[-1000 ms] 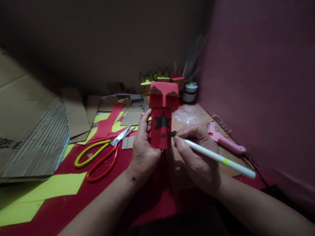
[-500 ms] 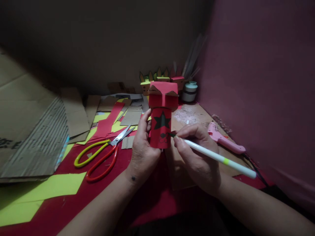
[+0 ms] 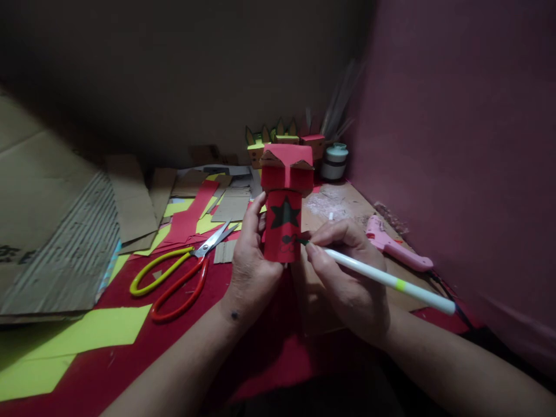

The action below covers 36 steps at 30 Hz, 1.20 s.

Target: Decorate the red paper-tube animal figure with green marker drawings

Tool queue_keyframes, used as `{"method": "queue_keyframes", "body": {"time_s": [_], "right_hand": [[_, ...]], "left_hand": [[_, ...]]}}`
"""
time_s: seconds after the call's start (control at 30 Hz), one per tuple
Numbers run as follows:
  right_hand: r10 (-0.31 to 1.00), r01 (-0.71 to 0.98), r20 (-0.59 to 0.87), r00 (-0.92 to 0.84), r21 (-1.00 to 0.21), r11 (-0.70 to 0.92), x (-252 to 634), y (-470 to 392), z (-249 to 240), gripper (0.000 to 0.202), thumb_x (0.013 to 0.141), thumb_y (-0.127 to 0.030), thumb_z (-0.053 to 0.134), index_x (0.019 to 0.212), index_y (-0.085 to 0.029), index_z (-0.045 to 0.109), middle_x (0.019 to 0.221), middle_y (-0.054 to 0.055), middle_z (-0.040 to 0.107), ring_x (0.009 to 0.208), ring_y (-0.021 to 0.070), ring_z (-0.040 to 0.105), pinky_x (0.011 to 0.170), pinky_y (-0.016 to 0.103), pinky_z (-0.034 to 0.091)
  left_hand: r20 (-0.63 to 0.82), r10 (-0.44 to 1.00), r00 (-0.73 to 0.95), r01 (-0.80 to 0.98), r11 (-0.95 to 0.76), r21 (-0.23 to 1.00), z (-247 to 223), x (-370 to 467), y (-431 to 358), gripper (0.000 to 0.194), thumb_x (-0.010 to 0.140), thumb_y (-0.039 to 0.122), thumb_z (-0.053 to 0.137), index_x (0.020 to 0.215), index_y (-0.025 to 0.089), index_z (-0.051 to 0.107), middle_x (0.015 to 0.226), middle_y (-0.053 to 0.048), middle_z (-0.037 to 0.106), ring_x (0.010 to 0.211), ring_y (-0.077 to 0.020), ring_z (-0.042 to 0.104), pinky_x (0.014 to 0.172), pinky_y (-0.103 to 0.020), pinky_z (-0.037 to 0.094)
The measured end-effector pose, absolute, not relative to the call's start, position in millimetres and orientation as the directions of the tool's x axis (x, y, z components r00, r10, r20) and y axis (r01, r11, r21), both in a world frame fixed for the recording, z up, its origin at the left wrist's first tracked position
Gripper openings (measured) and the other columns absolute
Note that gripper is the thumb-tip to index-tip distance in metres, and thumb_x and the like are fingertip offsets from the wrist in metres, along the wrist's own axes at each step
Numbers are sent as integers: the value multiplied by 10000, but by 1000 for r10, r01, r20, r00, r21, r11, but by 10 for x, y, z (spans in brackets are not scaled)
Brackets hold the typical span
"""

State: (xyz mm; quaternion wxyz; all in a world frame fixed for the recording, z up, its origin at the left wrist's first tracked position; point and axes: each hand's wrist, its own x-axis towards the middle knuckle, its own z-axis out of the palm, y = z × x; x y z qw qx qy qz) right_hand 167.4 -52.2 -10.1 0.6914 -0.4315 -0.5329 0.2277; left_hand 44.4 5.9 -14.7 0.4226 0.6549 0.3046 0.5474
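Observation:
Upright in front of me is a red paper figure (image 3: 273, 231) with a tube-shaped body and a boxy head. Cardboard edges show on two folded flaps of the head. A filled black star (image 3: 285, 213) marks the body, with small curled dark outlines lower down. My left hand (image 3: 254, 260) is closed around the figure's left side and base. In my right hand (image 3: 347, 272) a white marker pen (image 3: 377, 272) with a yellow-green band is pinched, its dark tip at the small outlines near the body's right edge. Whether the tip touches the paper is too small to tell.
Scissors (image 3: 191, 266) with yellow and red handles lie open on the red cloth (image 3: 130, 359). A pink glue gun (image 3: 397, 246) rests at right on a board. Cardboard pieces (image 3: 130, 197) and yellow paper (image 3: 95, 330) spread left. Several similar figures (image 3: 286, 139) and a jar (image 3: 334, 162) stand behind.
The marker's tip has shifted slightly right and down on the body, and a further small dark line shows by the lower outlines. The left hand keeps its hold on the figure.

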Motion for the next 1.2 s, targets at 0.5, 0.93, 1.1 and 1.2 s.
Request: {"method": "queue_keyframes", "body": {"time_s": [0.5,0.93,1.1,1.2], "right_hand": [[763,157,549,341,-834,529,1674,-514,-107,149,827,-125,646,774,-247,577,572,-83,464,490,96,452,444,227,372],[773,146,538,335,-841,522,1685,-527,-86,146,807,-133,652,750,-244,575,639,-50,534,564,111,515,443,226,372],[770,131,545,331,-835,535,1686,-519,-111,137,833,-137,655,784,-247,591,594,-77,483,503,94,459,434,224,373],[778,132,541,319,-838,529,1689,-523,-111,145,840,-134,648,779,-248,582,566,-88,442,479,91,436,433,226,372]], "left_hand": [[471,856,213,-66,-468,881,-156,438,58,807,745,247,907,1413,213,456,1237,-112,743,1005,-267,791,871,-341,689],[473,853,222,-50,-474,879,-164,429,71,808,758,294,902,1439,251,468,1189,-90,760,939,-271,803,805,-344,700],[471,858,208,-53,-471,881,-164,425,71,833,731,265,915,1431,218,465,1189,-98,758,970,-268,797,849,-345,691],[466,859,212,-42,-468,883,-153,421,68,817,725,247,917,1412,237,475,1179,-86,765,944,-269,802,834,-354,696]]}}
